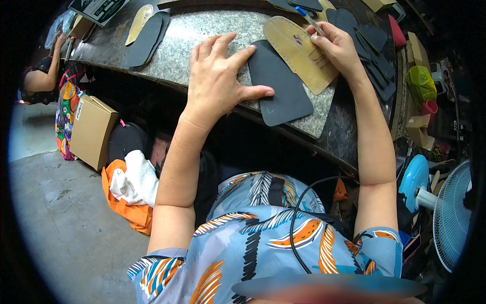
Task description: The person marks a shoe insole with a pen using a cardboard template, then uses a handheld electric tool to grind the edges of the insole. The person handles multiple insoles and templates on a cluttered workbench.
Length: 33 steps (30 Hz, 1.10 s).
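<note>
My left hand (215, 76) is spread open, its thumb and index fingertip at the left edge of a black sole-shaped sheet (283, 99). That sheet lies on a speckled grey stone slab (202, 30), its rounded end near the slab's front edge. Partly beside and partly over it on the right is a yellowish sole-shaped template (291, 43) with small holes along its rim and slits. In my right hand (341, 50) a blue-capped pen (306, 17) is pinched between thumb and fingers. This hand rests over the template's right edge; whether it also grips the template I cannot tell.
More black pieces (372, 55) are piled at the right. Others (147, 43) lie at the slab's left with a yellowish template (139, 23). A cardboard box (91, 131) and orange cloth (131, 202) are at lower left, a fan (453, 215) at right. Another person's arm (45, 76) shows far left.
</note>
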Available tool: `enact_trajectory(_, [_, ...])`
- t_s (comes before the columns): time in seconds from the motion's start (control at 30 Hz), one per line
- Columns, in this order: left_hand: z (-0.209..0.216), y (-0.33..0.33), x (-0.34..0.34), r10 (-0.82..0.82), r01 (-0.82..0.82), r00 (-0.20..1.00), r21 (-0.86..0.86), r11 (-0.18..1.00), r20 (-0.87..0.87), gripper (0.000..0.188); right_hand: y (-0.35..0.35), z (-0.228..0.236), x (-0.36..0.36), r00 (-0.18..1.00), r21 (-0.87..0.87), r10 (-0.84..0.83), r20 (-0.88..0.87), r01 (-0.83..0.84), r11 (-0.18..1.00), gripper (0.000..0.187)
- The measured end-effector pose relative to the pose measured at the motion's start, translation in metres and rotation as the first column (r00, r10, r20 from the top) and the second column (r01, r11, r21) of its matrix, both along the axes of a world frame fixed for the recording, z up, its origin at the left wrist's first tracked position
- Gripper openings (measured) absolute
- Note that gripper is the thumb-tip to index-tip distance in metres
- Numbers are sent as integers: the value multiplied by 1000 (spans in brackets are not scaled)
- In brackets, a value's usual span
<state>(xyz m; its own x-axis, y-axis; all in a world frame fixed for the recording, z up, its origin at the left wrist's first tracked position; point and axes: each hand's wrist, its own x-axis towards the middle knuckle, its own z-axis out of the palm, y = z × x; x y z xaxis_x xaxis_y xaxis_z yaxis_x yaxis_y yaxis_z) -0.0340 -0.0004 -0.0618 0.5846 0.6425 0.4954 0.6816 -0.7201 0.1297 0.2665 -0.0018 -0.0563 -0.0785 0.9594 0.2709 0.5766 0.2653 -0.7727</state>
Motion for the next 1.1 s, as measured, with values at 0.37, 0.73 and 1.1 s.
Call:
enact_trajectory(0.37, [-7, -2, 1, -15, 7, 984, 45, 999, 179, 74, 3, -4, 11, 964, -51, 9, -266, -23, 998, 20])
enact_trajectory(0.73, [5, -39, -18, -172, 203, 842, -5, 979, 510, 38, 8, 1, 20, 627, -149, -137, -767, 33, 988, 18])
enact_trajectory(1.1, [13, -66, -6, -341, 354, 921, -42, 934, 187, 43, 5, 1, 27, 554, -153, -103, -826, -44, 987, 18])
